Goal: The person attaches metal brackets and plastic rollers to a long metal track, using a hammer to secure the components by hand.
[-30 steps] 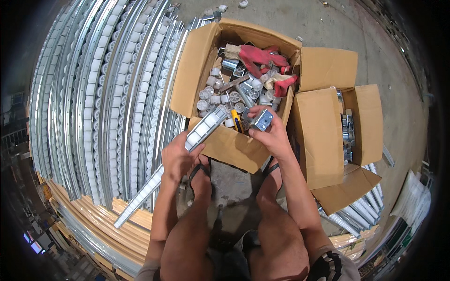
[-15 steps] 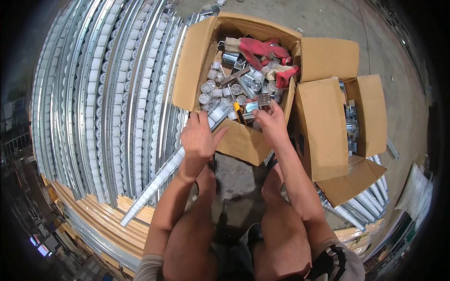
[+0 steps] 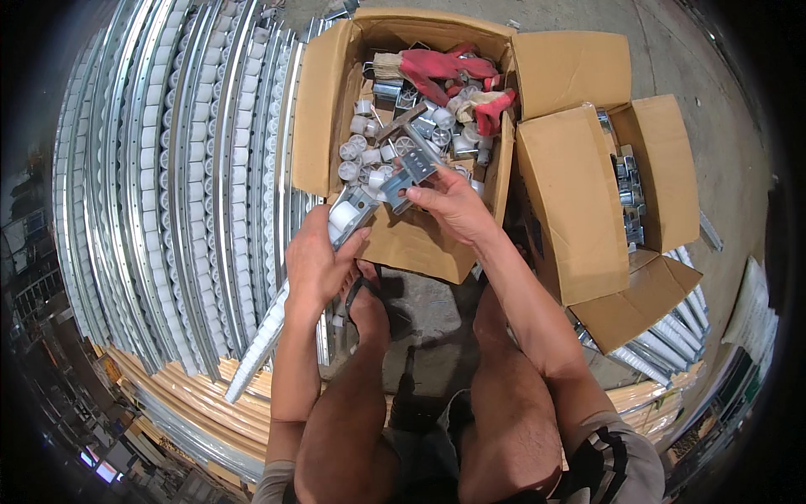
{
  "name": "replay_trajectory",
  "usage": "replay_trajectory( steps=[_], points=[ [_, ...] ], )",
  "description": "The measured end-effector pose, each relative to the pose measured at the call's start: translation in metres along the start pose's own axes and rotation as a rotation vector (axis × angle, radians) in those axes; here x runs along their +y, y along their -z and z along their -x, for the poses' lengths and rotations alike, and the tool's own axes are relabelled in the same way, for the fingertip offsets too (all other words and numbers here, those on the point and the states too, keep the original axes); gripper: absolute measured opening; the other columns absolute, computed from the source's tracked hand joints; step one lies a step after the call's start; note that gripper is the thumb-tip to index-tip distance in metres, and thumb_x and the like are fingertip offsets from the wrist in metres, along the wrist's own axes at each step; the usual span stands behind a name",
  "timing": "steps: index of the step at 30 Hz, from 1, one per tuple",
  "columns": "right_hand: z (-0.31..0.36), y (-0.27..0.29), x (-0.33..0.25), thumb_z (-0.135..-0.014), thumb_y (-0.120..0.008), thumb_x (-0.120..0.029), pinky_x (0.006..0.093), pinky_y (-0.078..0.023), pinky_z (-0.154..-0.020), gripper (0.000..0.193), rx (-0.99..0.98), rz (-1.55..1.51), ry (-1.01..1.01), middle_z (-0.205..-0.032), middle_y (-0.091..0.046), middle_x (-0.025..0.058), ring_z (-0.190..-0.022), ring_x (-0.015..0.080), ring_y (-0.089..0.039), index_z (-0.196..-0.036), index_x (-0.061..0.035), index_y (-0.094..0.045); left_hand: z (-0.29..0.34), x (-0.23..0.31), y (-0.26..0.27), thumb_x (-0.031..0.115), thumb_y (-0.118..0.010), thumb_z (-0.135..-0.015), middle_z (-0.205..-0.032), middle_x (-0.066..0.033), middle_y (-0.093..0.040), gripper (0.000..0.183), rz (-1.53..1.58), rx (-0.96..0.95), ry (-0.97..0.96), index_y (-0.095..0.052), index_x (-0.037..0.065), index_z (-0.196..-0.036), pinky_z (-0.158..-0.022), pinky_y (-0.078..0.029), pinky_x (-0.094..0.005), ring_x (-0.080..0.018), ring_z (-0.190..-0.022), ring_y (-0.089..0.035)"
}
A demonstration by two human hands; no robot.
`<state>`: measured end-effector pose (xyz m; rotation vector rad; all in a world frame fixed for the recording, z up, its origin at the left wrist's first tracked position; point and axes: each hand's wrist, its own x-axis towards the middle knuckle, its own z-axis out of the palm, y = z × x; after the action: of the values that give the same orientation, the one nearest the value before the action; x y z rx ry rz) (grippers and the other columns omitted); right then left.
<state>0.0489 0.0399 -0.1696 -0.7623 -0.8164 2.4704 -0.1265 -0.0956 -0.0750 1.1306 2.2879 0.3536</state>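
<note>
The person's right hand [image 3: 460, 206] pinched a metal bracket [image 3: 414, 161] between thumb and fingers, while the left hand [image 3: 319, 260] was wrapped around a rail [image 3: 265, 338] of white rollers, near its upper end. The bracket sat right at that end, over the near side of an open box [image 3: 428, 252] — whether the two touched, one could not tell. In the box lay loose rollers [image 3: 349, 151], a hammer [image 3: 401, 123] and, toward the far side, red gloves [image 3: 430, 77]. To the right stood a second box [image 3: 573, 210] with metal parts [image 3: 628, 195] inside; to the left, more rails [image 3: 176, 193] lay side by side — tan poles [image 3: 197, 399] showed below their near ends.
</note>
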Motion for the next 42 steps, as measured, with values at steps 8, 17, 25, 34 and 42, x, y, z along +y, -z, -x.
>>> replay_trajectory(
  steps=[8, 17, 25, 34, 42],
  points=[
    [-0.007, -0.01, 0.001, -0.093, -0.071, -0.002, 0.0358, -0.046, -0.109, 0.053, -0.103, 0.006, -0.015, -0.136, -0.061, 0.0068, -0.123, 0.0173, -0.058, -0.143, -0.0011, -0.052, 0.011, 0.005, 0.0, 0.035, -0.077, -0.087, -0.095, -0.024, -0.064, 0.044, -0.042, -0.011, -0.11, -0.056, 0.0, -0.104, -0.074, -0.05, -0.051, -0.0465, -0.087, -0.063],
    [-0.012, -0.006, -0.005, -0.089, -0.077, -0.006, 0.0347, -0.046, -0.111, 0.059, -0.18, 0.095, -0.003, -0.138, -0.06, 0.0058, -0.125, 0.0166, -0.058, -0.143, -0.0017, -0.053, 0.011, 0.004, 0.004, 0.03, -0.079, -0.085, -0.09, -0.0246, -0.06, 0.043, -0.07, -0.002, -0.178, -0.051, -0.001, -0.098, -0.069, -0.049, -0.0526, -0.0479, -0.083, -0.062],
    [-0.009, -0.016, -0.011, -0.089, -0.077, -0.006, 0.0339, -0.046, -0.11, 0.059, -0.171, 0.094, 0.0, -0.136, -0.062, 0.0051, -0.124, 0.0154, -0.059, -0.143, -0.0019, -0.053, 0.01, 0.023, -0.002, 0.048, -0.091, -0.068, -0.077, -0.022, -0.065, 0.066, -0.184, 0.13, -0.081, -0.055, 0.0, -0.094, -0.059, -0.052, -0.0473, -0.0442, -0.07, -0.065],
    [-0.009, -0.014, -0.008, -0.092, -0.074, -0.006, 0.0329, -0.047, -0.107, 0.054, -0.167, 0.11, -0.015, -0.129, -0.065, 0.0039, -0.12, 0.0144, -0.06, -0.142, -0.0017, -0.054, 0.001, 0.033, -0.014, 0.054, -0.089, -0.069, -0.069, -0.0187, -0.066, 0.063, -0.201, 0.29, -0.096, -0.058, 0.003, -0.087, -0.054, -0.052, -0.0449, -0.04, -0.061, -0.066],
    [0.005, -0.018, -0.015, -0.088, -0.078, -0.014, 0.0341, -0.046, -0.107, 0.061, -0.183, 0.054, -0.024, -0.125, -0.066, 0.0065, -0.116, 0.0158, -0.062, -0.142, 0.0004, -0.054, 0.011, 0.034, -0.01, 0.052, -0.088, -0.071, -0.069, -0.0184, -0.065, 0.059, -0.22, 0.277, -0.117, -0.057, 0.003, -0.082, -0.054, -0.051, -0.0452, -0.0392, -0.061, -0.066]
  ],
)
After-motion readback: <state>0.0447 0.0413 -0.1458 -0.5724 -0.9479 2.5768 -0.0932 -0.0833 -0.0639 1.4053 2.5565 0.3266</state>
